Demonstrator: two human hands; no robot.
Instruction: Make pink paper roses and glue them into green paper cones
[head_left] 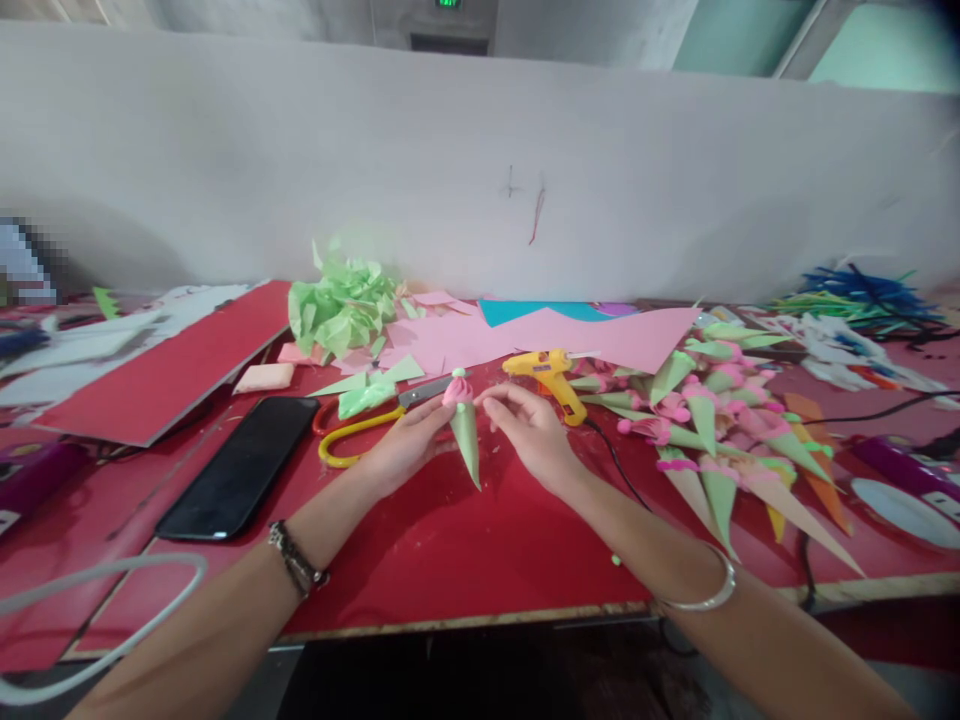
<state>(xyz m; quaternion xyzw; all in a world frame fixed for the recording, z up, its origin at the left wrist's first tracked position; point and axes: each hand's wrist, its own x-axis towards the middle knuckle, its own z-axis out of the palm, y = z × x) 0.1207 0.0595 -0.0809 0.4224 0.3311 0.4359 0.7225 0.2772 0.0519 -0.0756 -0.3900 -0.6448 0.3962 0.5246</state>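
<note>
My left hand (411, 446) pinches a small paper ice cream cone (465, 440) near its top. The cone is pale green, points down and carries a pink ruffled top with a light green ball on it. To its right is my right hand (534, 432), apart from the cone, with thumb and fingertips brought together; whatever sits between them is too small to tell. Behind my right hand lies a yellow hot glue gun (551, 380). Scissors (360, 436) with yellow and red handles rest behind my left hand.
Many similar paper cones (712, 410) are heaped at right. A black phone (238, 468) lies at left. Behind are crumpled green paper (341, 305), a pink sheet (465, 338) and a red board (180, 360). A white cable (112, 570) loops at front left.
</note>
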